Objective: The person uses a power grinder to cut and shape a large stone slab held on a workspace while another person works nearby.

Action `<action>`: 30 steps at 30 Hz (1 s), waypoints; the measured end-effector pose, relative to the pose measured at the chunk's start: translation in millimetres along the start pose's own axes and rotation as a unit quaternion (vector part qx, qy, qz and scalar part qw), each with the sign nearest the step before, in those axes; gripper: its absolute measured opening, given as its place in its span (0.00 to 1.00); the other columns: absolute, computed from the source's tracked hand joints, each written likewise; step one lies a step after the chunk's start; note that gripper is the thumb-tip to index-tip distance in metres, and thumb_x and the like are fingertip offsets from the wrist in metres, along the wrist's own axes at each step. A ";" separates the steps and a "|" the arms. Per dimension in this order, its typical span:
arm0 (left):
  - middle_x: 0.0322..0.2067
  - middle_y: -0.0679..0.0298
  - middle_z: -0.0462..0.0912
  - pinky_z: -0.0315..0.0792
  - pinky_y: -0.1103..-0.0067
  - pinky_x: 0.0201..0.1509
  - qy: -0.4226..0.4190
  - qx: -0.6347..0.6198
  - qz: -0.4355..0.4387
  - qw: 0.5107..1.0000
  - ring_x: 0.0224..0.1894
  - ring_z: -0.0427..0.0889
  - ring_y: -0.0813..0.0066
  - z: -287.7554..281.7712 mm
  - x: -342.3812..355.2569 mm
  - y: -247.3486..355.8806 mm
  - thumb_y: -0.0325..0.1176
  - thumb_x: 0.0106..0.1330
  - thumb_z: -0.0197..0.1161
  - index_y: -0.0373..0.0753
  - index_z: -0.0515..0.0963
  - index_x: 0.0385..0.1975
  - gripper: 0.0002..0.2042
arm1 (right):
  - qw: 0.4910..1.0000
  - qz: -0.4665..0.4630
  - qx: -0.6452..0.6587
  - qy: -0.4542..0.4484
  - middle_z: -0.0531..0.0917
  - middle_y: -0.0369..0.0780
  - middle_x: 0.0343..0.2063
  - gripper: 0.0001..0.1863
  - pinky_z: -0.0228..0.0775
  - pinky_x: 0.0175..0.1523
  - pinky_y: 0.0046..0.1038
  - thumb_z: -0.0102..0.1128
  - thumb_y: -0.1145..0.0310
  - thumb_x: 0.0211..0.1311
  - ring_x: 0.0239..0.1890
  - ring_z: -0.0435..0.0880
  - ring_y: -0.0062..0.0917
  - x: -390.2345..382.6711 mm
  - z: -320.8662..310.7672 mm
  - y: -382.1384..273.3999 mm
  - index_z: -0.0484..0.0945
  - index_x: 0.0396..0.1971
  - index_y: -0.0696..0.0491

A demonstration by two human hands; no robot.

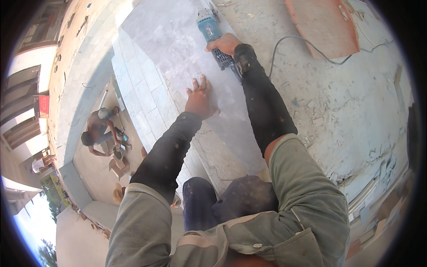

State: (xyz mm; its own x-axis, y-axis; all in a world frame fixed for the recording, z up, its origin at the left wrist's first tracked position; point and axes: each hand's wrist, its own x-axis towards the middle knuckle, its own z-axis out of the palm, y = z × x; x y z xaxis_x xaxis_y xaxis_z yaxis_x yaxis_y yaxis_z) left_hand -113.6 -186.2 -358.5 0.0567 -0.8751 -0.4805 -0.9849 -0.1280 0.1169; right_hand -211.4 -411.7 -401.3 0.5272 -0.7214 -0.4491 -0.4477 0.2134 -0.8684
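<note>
A large grey slab (164, 38) lies below me, angled across the top and middle of the view. My right hand (224, 44) is closed around a teal and black angle grinder (209, 26) near the slab's right edge, with the tool's head pointing away from me. My left hand (199, 99) rests on the slab, fingers spread, below and left of the grinder, holding nothing. Dark sleeves cover both my forearms.
A black cord (302, 43) crosses the rough concrete (338, 111) toward an orange board (320, 24). Paler tiles (138, 84) line the left. Lower down at left, people (95, 131) work beside open cardboard (118, 167); another person (38, 164) is farther off.
</note>
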 end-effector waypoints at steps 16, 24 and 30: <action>0.76 0.47 0.48 0.52 0.41 0.72 -0.020 0.008 -0.005 1.000 0.76 0.47 0.37 -6.0 -0.2 -5.9 0.46 0.40 0.81 0.31 0.57 0.72 0.57 | 1.000 -0.003 0.005 0.028 0.85 0.44 0.29 0.25 0.73 0.36 0.31 0.79 0.61 0.40 0.27 0.82 0.29 -12.6 9.3 -5.1 0.84 0.32 0.67; 0.75 0.47 0.51 0.55 0.44 0.72 0.032 -0.026 -0.012 0.999 0.77 0.49 0.41 0.3 -4.4 -2.0 0.46 0.41 0.82 0.32 0.60 0.71 0.55 | 0.999 -0.014 -0.022 0.032 0.87 0.48 0.32 0.32 0.75 0.42 0.31 0.77 0.51 0.38 0.34 0.85 0.33 -13.5 7.0 8.3 0.85 0.33 0.67; 0.75 0.43 0.50 0.54 0.45 0.73 0.041 -0.076 -0.030 0.996 0.77 0.48 0.41 32.4 -35.8 5.3 0.47 0.49 0.79 0.27 0.58 0.70 0.52 | 1.000 0.004 -0.014 0.023 0.87 0.48 0.34 0.32 0.75 0.44 0.30 0.77 0.51 0.38 0.35 0.86 0.34 -20.2 8.0 6.3 0.85 0.34 0.67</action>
State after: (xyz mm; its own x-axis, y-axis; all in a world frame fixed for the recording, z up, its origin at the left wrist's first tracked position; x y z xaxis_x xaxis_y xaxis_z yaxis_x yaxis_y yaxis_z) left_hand -126.1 -140.4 -368.9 0.1342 -0.8984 -0.4182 -0.9433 -0.2451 0.2237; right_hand -219.1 -390.5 -399.4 0.4899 -0.7495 -0.4453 -0.4726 0.2009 -0.8581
